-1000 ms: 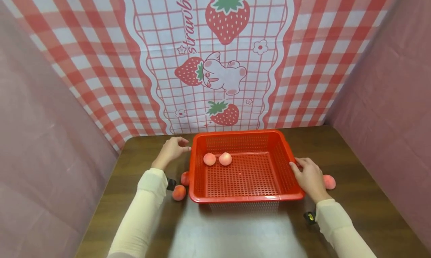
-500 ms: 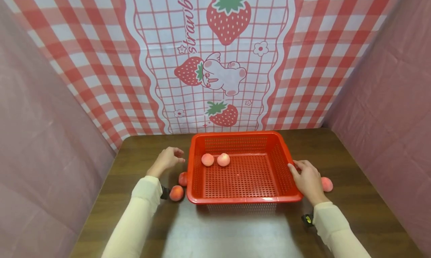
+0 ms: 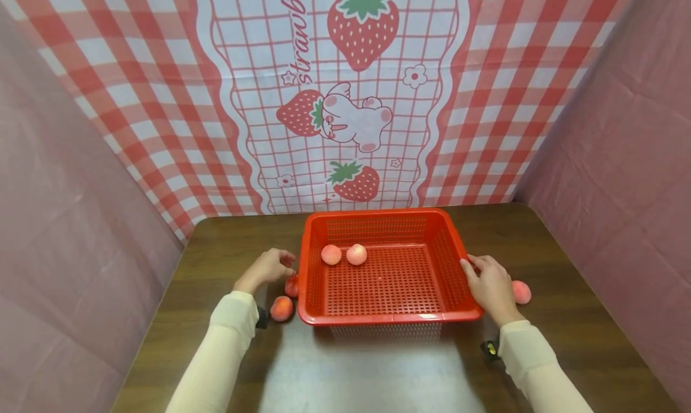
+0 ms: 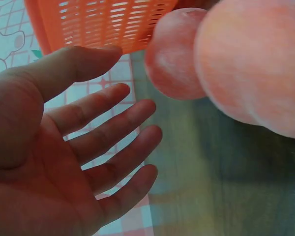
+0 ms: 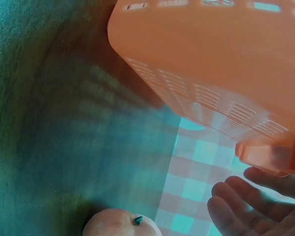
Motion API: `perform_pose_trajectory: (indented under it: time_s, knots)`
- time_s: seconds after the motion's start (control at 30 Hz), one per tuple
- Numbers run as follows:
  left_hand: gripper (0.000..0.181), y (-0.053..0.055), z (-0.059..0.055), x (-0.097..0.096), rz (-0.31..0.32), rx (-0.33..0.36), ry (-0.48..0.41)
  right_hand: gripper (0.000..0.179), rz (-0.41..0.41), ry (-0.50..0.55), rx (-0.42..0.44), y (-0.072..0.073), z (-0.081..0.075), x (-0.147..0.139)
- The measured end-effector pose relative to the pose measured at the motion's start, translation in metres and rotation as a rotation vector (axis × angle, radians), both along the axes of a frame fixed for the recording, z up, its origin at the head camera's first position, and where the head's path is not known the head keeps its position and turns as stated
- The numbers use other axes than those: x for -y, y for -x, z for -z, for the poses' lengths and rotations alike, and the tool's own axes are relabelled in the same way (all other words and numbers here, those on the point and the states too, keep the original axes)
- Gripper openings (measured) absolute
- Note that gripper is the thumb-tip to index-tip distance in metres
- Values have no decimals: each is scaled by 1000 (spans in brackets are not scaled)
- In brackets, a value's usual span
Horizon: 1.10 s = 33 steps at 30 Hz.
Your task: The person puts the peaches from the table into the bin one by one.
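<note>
A red perforated plastic basket point(image 3: 383, 281) stands on the table with two pale pink peaches inside, one point(image 3: 332, 255) left of the other point(image 3: 356, 255). My right hand point(image 3: 492, 287) holds its right rim, thumb over the edge and fingers outside; the right wrist view shows those fingers point(image 5: 255, 204) beneath the rim's projecting lip. Left of the basket, my left hand point(image 3: 267, 269) hovers with spread, slightly bent fingers point(image 4: 123, 147) and an empty palm. Just below its fingertips a dark red peach point(image 3: 291, 286) lies against the basket wall. An orange-red peach point(image 3: 281, 309) sits nearer me, beside my wrist.
Another pink peach point(image 3: 521, 292) lies on the wooden table point(image 3: 178, 317) right of my right hand. A red-and-white strawberry-print cloth point(image 3: 351, 131) hangs behind the table's back edge. Pink curtains point(image 3: 70, 233) flank both sides.
My left hand has drawn back from the basket's left rim and come nearer to me, to beside the dark red peach. My right hand stays at the right rim.
</note>
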<state>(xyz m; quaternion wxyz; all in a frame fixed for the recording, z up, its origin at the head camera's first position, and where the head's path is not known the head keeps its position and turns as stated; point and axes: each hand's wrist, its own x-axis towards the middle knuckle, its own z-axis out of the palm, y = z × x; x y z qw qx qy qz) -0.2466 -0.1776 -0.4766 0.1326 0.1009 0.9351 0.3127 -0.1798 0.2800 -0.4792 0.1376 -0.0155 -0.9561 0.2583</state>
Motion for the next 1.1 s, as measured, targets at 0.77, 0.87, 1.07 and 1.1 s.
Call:
perform_pose_trajectory:
  time_s: [0.77,0.87,1.07,1.1]
  knots:
    - [50,-20,19,15,46,65,-34,50,8,29,129,-1,-5,1]
    - [50,-21,20,13,27,66,-35,49,3,24,117,-1,-4,1]
    - [46,-22,23,9,4,40,-40,48,0,11,90,-1,-3,-1]
    - [45,-22,23,8,-2,34,-38,48,-1,11,89,-1,-3,-1]
